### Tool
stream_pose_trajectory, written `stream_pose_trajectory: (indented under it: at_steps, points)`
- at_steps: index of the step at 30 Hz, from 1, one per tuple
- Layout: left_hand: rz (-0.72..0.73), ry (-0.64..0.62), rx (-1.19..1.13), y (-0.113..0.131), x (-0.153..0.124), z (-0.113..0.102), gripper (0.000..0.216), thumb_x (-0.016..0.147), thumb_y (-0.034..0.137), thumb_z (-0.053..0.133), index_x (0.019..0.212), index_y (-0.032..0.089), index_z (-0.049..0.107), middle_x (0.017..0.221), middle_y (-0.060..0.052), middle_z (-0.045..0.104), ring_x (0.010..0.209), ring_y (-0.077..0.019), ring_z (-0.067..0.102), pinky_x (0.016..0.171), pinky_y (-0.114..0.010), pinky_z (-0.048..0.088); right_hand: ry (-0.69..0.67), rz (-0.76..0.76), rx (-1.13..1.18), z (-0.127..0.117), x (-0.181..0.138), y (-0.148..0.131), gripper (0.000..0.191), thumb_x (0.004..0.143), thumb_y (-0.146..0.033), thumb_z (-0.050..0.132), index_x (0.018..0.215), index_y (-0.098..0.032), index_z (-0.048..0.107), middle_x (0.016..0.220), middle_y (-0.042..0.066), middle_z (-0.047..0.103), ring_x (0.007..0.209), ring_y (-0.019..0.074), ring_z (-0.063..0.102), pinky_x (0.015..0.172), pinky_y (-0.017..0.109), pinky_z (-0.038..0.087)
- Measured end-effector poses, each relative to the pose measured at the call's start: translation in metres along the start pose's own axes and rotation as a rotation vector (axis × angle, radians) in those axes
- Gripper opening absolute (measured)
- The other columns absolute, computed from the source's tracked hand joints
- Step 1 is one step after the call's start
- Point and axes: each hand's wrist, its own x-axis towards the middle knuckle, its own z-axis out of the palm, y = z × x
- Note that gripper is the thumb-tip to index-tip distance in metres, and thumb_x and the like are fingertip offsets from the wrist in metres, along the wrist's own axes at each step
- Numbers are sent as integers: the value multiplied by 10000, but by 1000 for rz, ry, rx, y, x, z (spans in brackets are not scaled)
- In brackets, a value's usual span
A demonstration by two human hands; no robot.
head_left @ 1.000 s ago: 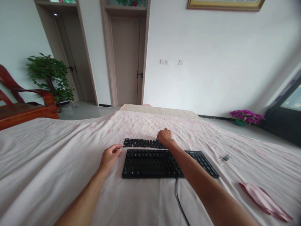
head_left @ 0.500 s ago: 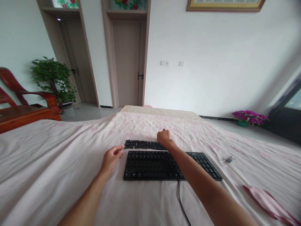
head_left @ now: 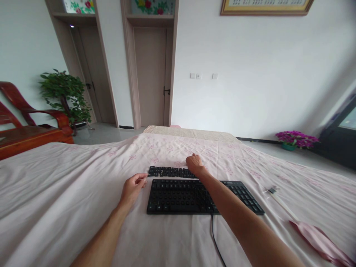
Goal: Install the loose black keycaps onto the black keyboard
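1. Only the view has tilted up slightly since the earlier frames; both hands keep their places.
2. Left hand [head_left: 133, 185]: palm inward, fingertips at the loose keycaps' [head_left: 170, 172] left end; whether it grips one, I cannot tell.
3. Right hand [head_left: 195, 163]: curled at the row's right end, forearm crossing above the keyboard [head_left: 178, 196]; fingertips hidden, grip unclear.
4. Keycaps lie just beyond the keyboard.

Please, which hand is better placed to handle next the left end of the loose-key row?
Probably the left hand: its fingertips are close beside that end of the loose keys, while the right hand is toward the row's right side.
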Motion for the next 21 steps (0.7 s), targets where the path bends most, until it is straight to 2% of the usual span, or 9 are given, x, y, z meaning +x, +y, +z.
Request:
stream_pose_trajectory:
  at_steps: [7,11,15,18,21]
  points:
    - [-8,17,28,0,0,0,418,683,435,674,992,157,708,863,-73,734,747,-190,670,705,-294,517,4,17,67,-5,2,1,235,833,-124,538,955,-93,736,1053,196,689,1125,284,511,901,346,345]
    - [-15,7,25,2,-1,0,416,689,424,669,1002,153,700,906,-77,732,772,-191,668,717,-294,516,52,4,166,-17,-13,10,233,840,-246,579,997,-212,747,1005,86,723,1079,249,540,838,291,377]
    - [-11,-5,24,2,-2,0,400,698,418,662,998,155,697,963,-77,727,786,-185,664,721,-288,516,153,-26,279,-22,-51,25,284,878,-341,535,1102,-304,706,1059,-11,711,1062,193,545,843,245,382]
    - [-14,2,28,0,-1,0,404,686,424,670,986,155,701,951,-75,730,774,-186,664,709,-285,515,259,-66,448,-17,-89,34,240,855,-333,570,1017,-285,741,993,-3,716,986,185,564,839,246,393]
    - [-14,-4,34,-3,-1,0,413,699,415,659,1008,142,692,938,-83,728,791,-193,664,715,-285,515,296,-110,499,-9,-124,38,202,848,-314,592,968,-287,752,934,1,703,934,179,560,833,254,401]
